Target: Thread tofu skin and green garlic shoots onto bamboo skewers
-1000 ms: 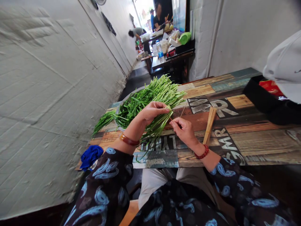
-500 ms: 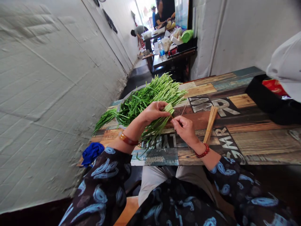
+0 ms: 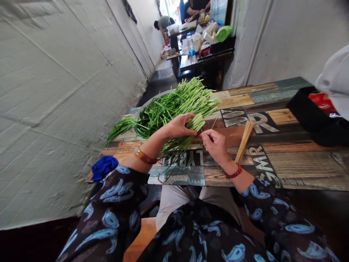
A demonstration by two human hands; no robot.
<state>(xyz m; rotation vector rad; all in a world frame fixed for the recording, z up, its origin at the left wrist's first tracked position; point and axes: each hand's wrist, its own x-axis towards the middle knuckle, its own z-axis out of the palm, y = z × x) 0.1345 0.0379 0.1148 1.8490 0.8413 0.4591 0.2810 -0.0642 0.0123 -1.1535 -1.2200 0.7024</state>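
Several green stalks (image 3: pixel 196 123) with pale cut ends are gripped in my left hand (image 3: pixel 180 126), its fingers wrapped round them. My right hand (image 3: pixel 215 144) is closed just right of the cut ends, pinching a thin brown stick (image 3: pixel 202 130) that touches the stalks. Behind my left hand, a large heap of leafy green stalks (image 3: pixel 188 96) lies over a grey basin (image 3: pixel 141 108). To the right of my right hand, a tied bundle of thin sticks (image 3: pixel 244 142) rests on the patterned wooden table (image 3: pixel 297 165). Another thin stick (image 3: pixel 215 120) shows behind my right hand.
A blue cloth (image 3: pixel 104 168) lies at the table's left corner. On the right are a black container (image 3: pixel 302 112), a red packet (image 3: pixel 323 103) and a white cap (image 3: pixel 334 78). People stand by a far table holding a water bottle (image 3: pixel 191 48).
The camera view has shifted slightly. More of the stalks' pale ends now shows beyond my left fingers. Both hands keep their grips, close together.
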